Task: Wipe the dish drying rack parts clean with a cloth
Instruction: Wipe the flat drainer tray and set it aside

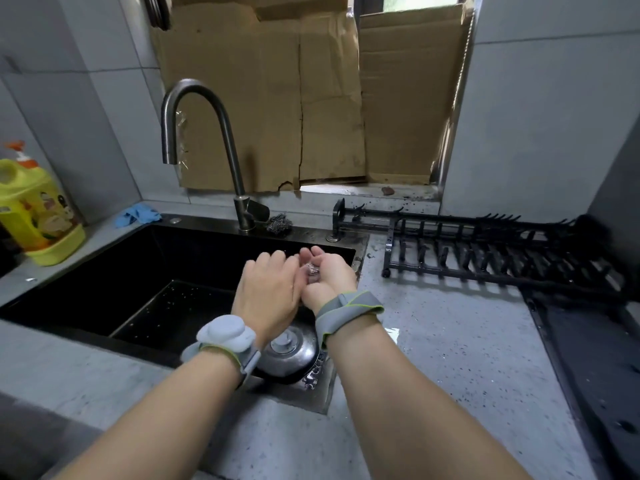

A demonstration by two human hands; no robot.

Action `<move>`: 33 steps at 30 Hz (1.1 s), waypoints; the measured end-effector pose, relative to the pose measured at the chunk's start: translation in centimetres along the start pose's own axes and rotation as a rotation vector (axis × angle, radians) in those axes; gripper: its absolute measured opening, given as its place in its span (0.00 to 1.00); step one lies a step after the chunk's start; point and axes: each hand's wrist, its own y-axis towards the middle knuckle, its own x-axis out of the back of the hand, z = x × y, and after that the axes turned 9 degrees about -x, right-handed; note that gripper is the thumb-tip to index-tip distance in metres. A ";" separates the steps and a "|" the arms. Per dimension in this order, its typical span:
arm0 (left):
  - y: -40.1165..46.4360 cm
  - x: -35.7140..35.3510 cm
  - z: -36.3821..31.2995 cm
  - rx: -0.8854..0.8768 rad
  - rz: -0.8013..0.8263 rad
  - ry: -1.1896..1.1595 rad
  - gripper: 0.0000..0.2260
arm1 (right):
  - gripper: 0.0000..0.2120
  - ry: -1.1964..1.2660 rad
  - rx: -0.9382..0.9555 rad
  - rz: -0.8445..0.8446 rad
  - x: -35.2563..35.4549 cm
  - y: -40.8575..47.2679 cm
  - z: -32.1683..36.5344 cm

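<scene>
The black dish rack (485, 251) lies untouched on the table (450, 358) at right. Over the sink (104, 282), the right hand (329, 275) curls round something small — possibly a wadded cloth — the left hand (270, 292) flat against it; it could drop into the basin.

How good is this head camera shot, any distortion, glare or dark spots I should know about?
Head view: wide-angle bending curves the wall tiles and counter edges; daylight leaks in around the cardboard; the black sink basin and the dish rack go nearly featureless in shadow; a bright glint sits on the metal lid; the small thing between left hand and right hand is too blurred to identify.
</scene>
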 end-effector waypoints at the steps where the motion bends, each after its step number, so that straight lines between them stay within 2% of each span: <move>1: -0.1 0.1 -0.4 0.109 0.031 -0.096 0.17 | 0.12 0.084 0.026 0.002 -0.1 -0.3 -0.1; 5: -0.8 -0.1 -1.4 0.410 0.101 -0.555 0.19 | 0.15 0.279 0.041 -0.036 -0.5 -1.2 -0.8; 8: -0.6 0.2 -1.9 0.510 0.197 -0.543 0.23 | 0.14 0.237 0.046 -0.077 -0.2 -1.9 -0.8; 12: -0.8 -0.3 -1.4 0.581 0.201 -0.574 0.23 | 0.12 0.151 0.044 -0.093 -0.3 -1.7 -1.2; 15: -0.4 -0.8 -0.8 0.682 0.179 -0.686 0.21 | 0.12 0.102 0.066 -0.056 -0.7 -1.1 -1.6; 18: 0.0 -1.3 -0.3 0.888 0.198 -0.805 0.19 | 0.12 0.032 0.094 0.011 -0.7 -0.4 -2.2; 20: -0.2 -1.3 -0.4 1.049 0.235 -0.958 0.17 | 0.13 -0.015 0.113 0.049 -0.7 -0.1 -2.7; 22: -0.5 -1.1 -0.5 1.131 0.252 -1.117 0.15 | 0.13 -0.038 0.135 0.105 -0.6 0.1 -3.1; 29: 0.3 0.3 0.4 1.116 0.381 -1.407 0.18 | 0.16 -0.124 0.214 0.327 -1.2 -0.4 -2.3; 33: 0.8 0.7 1.3 1.032 0.487 -1.473 0.20 | 0.16 -0.147 0.252 0.361 -1.8 -0.2 -2.1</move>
